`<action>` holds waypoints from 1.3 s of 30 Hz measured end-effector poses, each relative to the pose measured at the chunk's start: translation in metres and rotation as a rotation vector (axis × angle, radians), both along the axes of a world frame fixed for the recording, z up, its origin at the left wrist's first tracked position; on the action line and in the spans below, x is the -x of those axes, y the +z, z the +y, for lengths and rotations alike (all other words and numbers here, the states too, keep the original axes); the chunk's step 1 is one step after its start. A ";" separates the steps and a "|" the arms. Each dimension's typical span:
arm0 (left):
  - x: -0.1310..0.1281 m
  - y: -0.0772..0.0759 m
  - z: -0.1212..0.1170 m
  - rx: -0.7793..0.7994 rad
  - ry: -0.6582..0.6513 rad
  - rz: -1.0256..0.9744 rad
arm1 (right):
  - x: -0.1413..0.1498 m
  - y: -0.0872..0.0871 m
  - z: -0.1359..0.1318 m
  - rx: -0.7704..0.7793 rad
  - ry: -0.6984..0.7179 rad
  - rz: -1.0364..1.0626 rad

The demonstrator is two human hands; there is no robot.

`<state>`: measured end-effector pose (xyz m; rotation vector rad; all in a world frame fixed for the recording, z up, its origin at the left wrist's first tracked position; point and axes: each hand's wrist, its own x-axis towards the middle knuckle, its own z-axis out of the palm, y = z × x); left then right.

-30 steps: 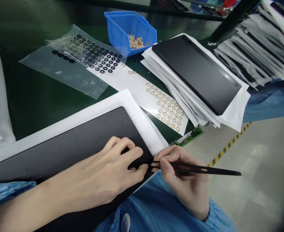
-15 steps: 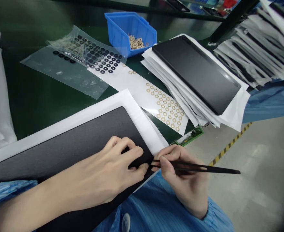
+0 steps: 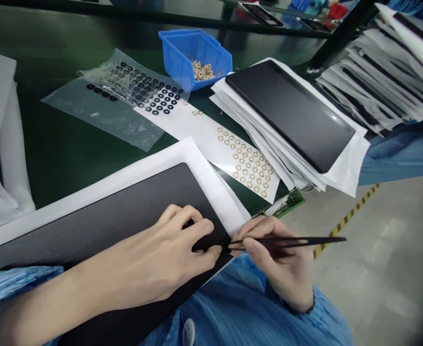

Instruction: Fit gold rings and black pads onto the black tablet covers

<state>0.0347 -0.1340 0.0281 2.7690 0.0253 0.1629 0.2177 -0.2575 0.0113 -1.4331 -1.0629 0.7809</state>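
A black flat panel (image 3: pixel 106 230) lies across my lap on a white protective sheet (image 3: pixel 125 180). My left hand (image 3: pixel 168 250) rests on its near corner, fingers curled around the edge. My right hand (image 3: pixel 278 262) is shut on slim black tweezers (image 3: pixel 291 241), whose tips meet the panel edge right beside my left fingertips. Whatever the tips touch is too small to see. Nearby on the bench lie a white backing strip of gold rings (image 3: pixel 249 166) and a clear film of black rings (image 3: pixel 150 93).
A blue bin of gold rings (image 3: pixel 182 57) stands at the back. To the right, another black panel (image 3: pixel 291 113) sits on loose white sheets, beyond it a stack of sleeved panels (image 3: pixel 384 77). A green circuit board (image 3: pixel 287 204) lies at the bench edge, above the floor.
The tweezers have swung to a more level line, with their tips still at the panel edge. The view has tilted slightly, so the bench items sit lower in the picture.
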 end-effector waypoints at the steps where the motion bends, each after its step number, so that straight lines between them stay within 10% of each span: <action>1: 0.000 0.000 0.000 0.006 -0.003 -0.001 | -0.001 0.000 -0.001 -0.028 -0.007 -0.024; 22: -0.001 -0.008 0.004 0.072 0.050 -0.053 | -0.015 -0.001 0.008 -0.156 0.131 -0.015; 28: -0.003 -0.006 0.002 0.023 0.060 -0.044 | -0.019 0.030 0.109 -0.178 0.231 -0.174; 33: -0.004 -0.004 0.003 -0.015 0.077 -0.073 | 0.010 0.021 0.218 -0.192 0.382 -0.179; 39: -0.002 -0.006 0.002 -0.052 0.089 -0.109 | 0.023 -0.004 0.252 -0.192 0.387 -0.463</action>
